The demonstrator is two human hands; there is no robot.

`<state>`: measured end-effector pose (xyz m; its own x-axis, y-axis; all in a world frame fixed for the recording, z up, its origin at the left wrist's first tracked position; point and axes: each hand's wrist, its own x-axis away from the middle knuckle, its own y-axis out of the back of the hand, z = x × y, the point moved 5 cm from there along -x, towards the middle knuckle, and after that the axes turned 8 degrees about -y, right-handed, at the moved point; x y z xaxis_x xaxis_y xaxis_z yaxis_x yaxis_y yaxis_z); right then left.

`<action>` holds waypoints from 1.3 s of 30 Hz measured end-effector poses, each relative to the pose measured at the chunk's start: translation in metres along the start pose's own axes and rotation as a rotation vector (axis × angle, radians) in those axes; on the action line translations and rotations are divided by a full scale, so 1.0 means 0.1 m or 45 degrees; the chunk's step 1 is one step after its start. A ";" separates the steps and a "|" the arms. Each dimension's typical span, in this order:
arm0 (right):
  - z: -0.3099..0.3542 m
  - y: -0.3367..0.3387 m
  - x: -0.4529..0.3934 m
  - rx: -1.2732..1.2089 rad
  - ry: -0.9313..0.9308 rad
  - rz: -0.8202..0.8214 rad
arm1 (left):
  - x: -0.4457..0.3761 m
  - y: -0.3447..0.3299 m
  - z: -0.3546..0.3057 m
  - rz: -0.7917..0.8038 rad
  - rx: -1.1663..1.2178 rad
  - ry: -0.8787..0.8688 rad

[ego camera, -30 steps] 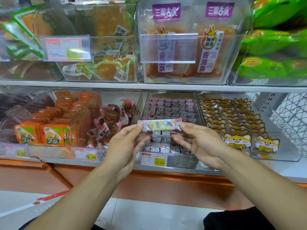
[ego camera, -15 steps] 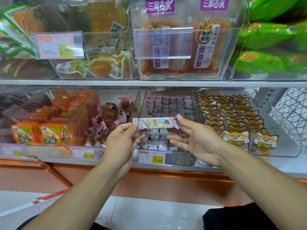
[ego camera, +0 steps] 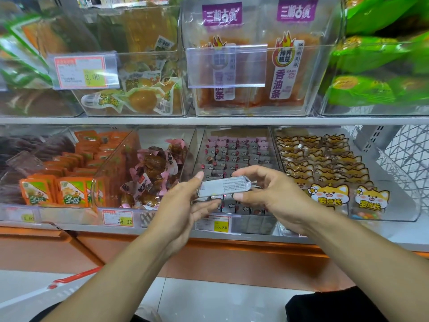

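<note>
Small, long snack packet (ego camera: 224, 187), silvery-grey side w/ fine print facing the person, held level btwn both hands. Left hand (ego camera: 183, 205) pinches its left end and right hand (ego camera: 267, 194) curls over the right end, so both are grasping it. It's in front of a clear bin (ego camera: 234, 131) of pink-grey mini packs, hiding some. 15.80 price tag (ego camera: 220, 225) below, dog-face packs (ego camera: 329, 194) to the right.

I see one elongated snack packet (ego camera: 224, 187), sealed, with its silver-grey back and fine print facing the camera. It lies near horizontal, right end slightly higher, pinched at its ends between my left hand (ego camera: 183, 205) and right hand (ego camera: 267, 191).
</note>
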<state>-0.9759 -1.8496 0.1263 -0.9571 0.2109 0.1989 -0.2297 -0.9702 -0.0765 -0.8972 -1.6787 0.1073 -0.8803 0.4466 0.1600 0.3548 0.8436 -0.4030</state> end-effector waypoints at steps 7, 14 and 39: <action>-0.04 0.03 -0.04 -0.260 -0.117 -0.006 | -0.01 0.04 -0.06 -0.100 -0.033 -0.163; -0.14 0.06 -0.06 -0.266 -0.342 -0.034 | 0.00 0.01 -0.10 0.052 -0.232 -0.365; -0.18 0.04 -0.11 -0.641 -0.411 0.042 | 0.02 -0.04 -0.10 0.039 -0.414 -0.360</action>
<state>-0.9691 -1.8538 0.1064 -0.8811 0.0580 0.4693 -0.3316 -0.7833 -0.5258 -0.8972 -1.6783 0.1182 -0.9034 0.4119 -0.1193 0.4231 0.9015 -0.0913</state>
